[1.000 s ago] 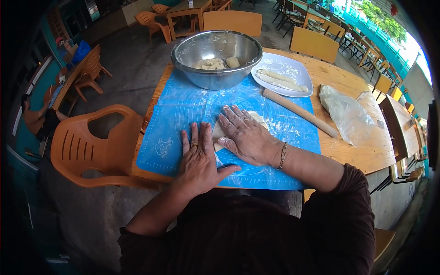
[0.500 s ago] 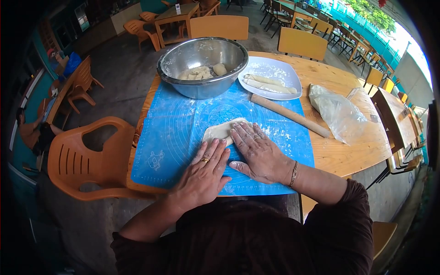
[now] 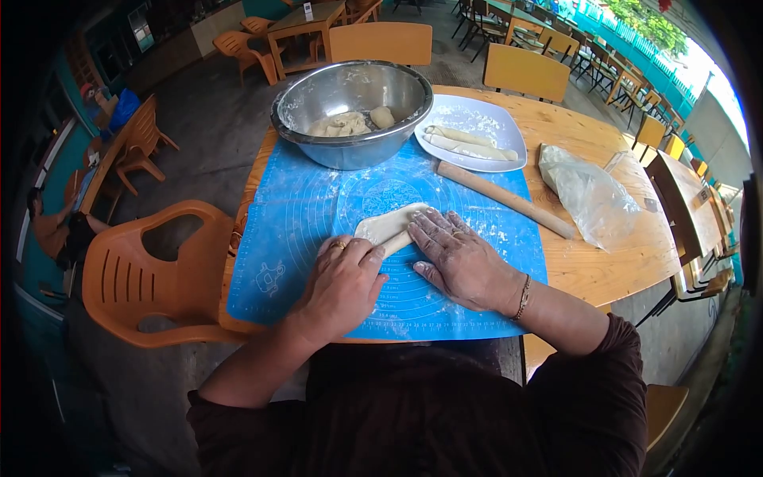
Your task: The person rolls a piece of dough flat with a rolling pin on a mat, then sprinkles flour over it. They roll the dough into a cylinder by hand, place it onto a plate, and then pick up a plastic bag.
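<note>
A flattened piece of dough (image 3: 391, 224) lies on the blue mat (image 3: 302, 215), its near edge rolled into a thin tube. My left hand (image 3: 342, 278) has its fingers curled together at the left end of that roll; the fingertips are partly hidden. Flour-dusted, my right hand (image 3: 465, 262) rests with outstretched fingers on the right end. Beyond them, a steel bowl (image 3: 354, 153) holds dough pieces. Rolled dough strips (image 3: 469, 145) lie on a white plate (image 3: 509, 127). A wooden rolling pin (image 3: 505, 199) lies slantwise at the mat's right side.
A clear plastic bag (image 3: 592, 195) lies on the wooden table (image 3: 636, 258) at the right. An orange chair (image 3: 151, 274) stands close at the left. Yellow chair backs (image 3: 524, 71) line the far side. A seated person (image 3: 56, 226) is at the far left.
The dough's near edge is rolled into a more visible tube. My left hand has curled its fingers and moved slightly left; my right hand has shifted a little right.
</note>
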`<state>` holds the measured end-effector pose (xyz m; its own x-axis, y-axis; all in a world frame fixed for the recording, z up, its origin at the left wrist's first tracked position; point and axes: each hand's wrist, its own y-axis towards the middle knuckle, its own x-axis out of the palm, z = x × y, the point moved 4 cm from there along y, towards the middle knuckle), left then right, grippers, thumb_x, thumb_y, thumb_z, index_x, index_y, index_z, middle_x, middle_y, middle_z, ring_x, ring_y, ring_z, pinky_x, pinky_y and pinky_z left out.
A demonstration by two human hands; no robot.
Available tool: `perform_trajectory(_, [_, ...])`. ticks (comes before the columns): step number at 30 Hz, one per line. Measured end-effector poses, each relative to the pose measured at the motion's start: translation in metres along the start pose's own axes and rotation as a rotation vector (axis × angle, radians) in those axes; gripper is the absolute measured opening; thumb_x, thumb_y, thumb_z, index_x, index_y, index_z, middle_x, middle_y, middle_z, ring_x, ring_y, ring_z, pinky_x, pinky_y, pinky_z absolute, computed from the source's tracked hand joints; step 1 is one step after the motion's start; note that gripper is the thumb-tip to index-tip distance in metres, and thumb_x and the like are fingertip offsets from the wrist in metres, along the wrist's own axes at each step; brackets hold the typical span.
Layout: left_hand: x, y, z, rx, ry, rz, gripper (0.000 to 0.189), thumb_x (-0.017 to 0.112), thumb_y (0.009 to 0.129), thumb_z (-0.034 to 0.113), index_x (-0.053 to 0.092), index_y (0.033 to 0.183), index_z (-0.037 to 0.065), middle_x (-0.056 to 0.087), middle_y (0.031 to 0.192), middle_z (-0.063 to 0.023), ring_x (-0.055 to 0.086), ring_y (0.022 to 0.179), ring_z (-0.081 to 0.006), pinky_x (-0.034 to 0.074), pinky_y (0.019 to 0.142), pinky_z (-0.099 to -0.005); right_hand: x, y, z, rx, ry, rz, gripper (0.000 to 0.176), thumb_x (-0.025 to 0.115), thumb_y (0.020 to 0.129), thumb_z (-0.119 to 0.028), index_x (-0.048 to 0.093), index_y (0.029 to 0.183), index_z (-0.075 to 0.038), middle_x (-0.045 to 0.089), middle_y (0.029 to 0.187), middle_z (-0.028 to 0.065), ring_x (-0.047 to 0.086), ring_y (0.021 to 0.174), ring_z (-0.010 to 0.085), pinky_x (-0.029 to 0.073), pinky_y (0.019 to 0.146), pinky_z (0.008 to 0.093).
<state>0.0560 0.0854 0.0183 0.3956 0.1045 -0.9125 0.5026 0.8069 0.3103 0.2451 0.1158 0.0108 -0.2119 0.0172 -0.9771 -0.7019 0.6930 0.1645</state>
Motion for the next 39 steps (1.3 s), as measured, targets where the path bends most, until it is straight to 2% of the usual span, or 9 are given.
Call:
perform_trajectory(1, [-0.001, 0.005, -0.004, -0.018, 0.008, -0.022, 0.038, 0.070, 0.088, 0.015, 0.066, 0.120, -0.005, 0.063, 0.112, -0.0169, 0.057, 0.109, -0.0343, 0.043, 0.100, -0.0468, 0.001, 0.002, 0.002, -0.004, -0.018, 0.024, 0.060, 0.049, 0.104, -0.034, 0.039, 0.149, 0.003, 0.041, 0.153, 0.0239, 0.034, 0.147, 0.0371, 0.025, 0.122, 0.0503])
perform_trajectory(4, [-0.002, 0.017, -0.020, -0.018, 0.023, -0.041, 0.032, 0.071, 0.088, 0.013, 0.068, 0.114, -0.004, 0.061, 0.105, -0.0150, 0.056, 0.104, -0.0328, 0.044, 0.095, -0.0445, 0.002, 0.014, 0.006, 0.004, -0.030, 0.047, 0.059, 0.049, 0.104, -0.034, 0.040, 0.148, 0.003, 0.044, 0.152, 0.0235, 0.037, 0.145, 0.0378, 0.026, 0.122, 0.0506])
perform_trajectory(8, [-0.008, 0.024, -0.022, -0.017, 0.092, -0.110, 0.037, 0.072, 0.087, 0.014, 0.066, 0.118, -0.006, 0.060, 0.106, -0.0150, 0.056, 0.106, -0.0335, 0.044, 0.097, -0.0448, 0.003, 0.022, 0.015, 0.005, 0.020, 0.068, 0.053, 0.051, 0.102, -0.032, 0.051, 0.140, 0.004, 0.048, 0.148, 0.0241, 0.040, 0.143, 0.0385, 0.029, 0.120, 0.0517])
perform_trajectory(13, [-0.001, 0.031, -0.003, 0.009, -0.053, -0.015, 0.039, 0.073, 0.086, 0.013, 0.062, 0.119, -0.006, 0.058, 0.112, -0.0176, 0.056, 0.108, -0.0354, 0.045, 0.097, -0.0454, -0.005, 0.021, 0.023, -0.038, 0.182, 0.220, 0.041, 0.068, 0.086, -0.009, 0.062, 0.127, -0.001, 0.061, 0.129, 0.0184, 0.055, 0.124, 0.0375, 0.043, 0.108, 0.0444])
perform_trajectory(16, [0.016, 0.037, -0.008, -0.055, 0.003, -0.076, 0.036, 0.074, 0.085, 0.012, 0.063, 0.115, -0.005, 0.059, 0.109, -0.0185, 0.058, 0.106, -0.0362, 0.047, 0.094, -0.0447, -0.002, 0.021, 0.022, -0.075, 0.188, 0.228, 0.039, 0.071, 0.081, -0.005, 0.067, 0.119, -0.003, 0.062, 0.116, 0.0160, 0.059, 0.110, 0.0351, 0.047, 0.102, 0.0422])
perform_trajectory(22, [0.012, 0.048, -0.020, -0.042, -0.114, -0.159, 0.027, 0.073, 0.086, 0.011, 0.065, 0.106, -0.003, 0.062, 0.100, -0.0185, 0.063, 0.092, -0.0354, 0.051, 0.085, -0.0447, 0.001, 0.029, 0.040, -0.048, 0.277, 0.191, 0.026, 0.073, 0.077, -0.008, 0.072, 0.103, -0.005, 0.062, 0.109, 0.0138, 0.059, 0.105, 0.0343, 0.048, 0.098, 0.0438])
perform_trajectory(25, [0.008, 0.049, -0.018, -0.049, -0.171, -0.005, 0.024, 0.076, 0.084, 0.013, 0.067, 0.101, -0.004, 0.063, 0.098, -0.0184, 0.064, 0.091, -0.0341, 0.052, 0.082, -0.0434, 0.001, 0.028, 0.042, -0.031, 0.311, 0.273, 0.026, 0.074, 0.076, -0.007, 0.073, 0.101, -0.006, 0.061, 0.105, 0.0130, 0.059, 0.101, 0.0331, 0.049, 0.095, 0.0430])
perform_trajectory(35, [0.008, 0.054, -0.031, -0.117, -0.307, -0.132, 0.027, 0.078, 0.083, 0.017, 0.072, 0.102, -0.001, 0.067, 0.092, -0.0153, 0.065, 0.086, -0.0320, 0.052, 0.079, -0.0412, 0.003, 0.027, 0.044, -0.053, 0.265, 0.270, 0.023, 0.073, 0.081, -0.011, 0.074, 0.103, -0.007, 0.060, 0.103, 0.0121, 0.057, 0.100, 0.0324, 0.048, 0.093, 0.0427])
perform_trajectory(39, [0.008, 0.050, -0.018, 0.040, -0.084, 0.159, 0.021, 0.075, 0.085, 0.014, 0.072, 0.100, -0.001, 0.066, 0.091, -0.0150, 0.064, 0.085, -0.0322, 0.051, 0.078, -0.0425, 0.001, 0.028, 0.036, -0.044, 0.141, 0.360, 0.029, 0.070, 0.086, -0.014, 0.072, 0.114, -0.006, 0.061, 0.109, 0.0143, 0.057, 0.105, 0.0323, 0.047, 0.095, 0.0427])
